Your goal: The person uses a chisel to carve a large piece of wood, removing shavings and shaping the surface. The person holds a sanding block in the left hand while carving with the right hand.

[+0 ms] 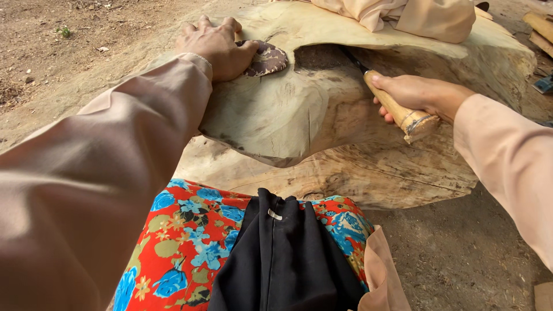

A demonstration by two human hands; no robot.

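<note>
From the head camera, everything sits around the big pale slab of wood (322,109) lying on the dirt. The right hand (417,95) is closed tight around the wooden handle of a chisel (397,109), whose dark blade runs up and left into the shadowed hollow (322,57) cut into the slab's top face. The left hand (216,46) lies flat, fingers spread, on the slab's far left corner, pressing partly on a small patterned pad (268,60) that sits just left of the hollow. I'd judge the main risk to be the blade skidding: it points across the hollow roughly toward the pad and the left hand, which are near its line, so a hard push on slick or knotty grain could send the edge that way. The slab also overhangs a lower block (368,173) beneath it, and leaning on one corner might rock it if it is not seated well; I cannot tell how firmly it rests. A bundle of beige cloth (403,14) lies on the slab's far edge, beyond the hollow, where it could catch the blade's tip on a long stroke. On the near side of the slab, the flowered red cloth (190,242) and black fabric (282,253) crowd close. Planks (538,29) lie off the slab's far right.
</note>
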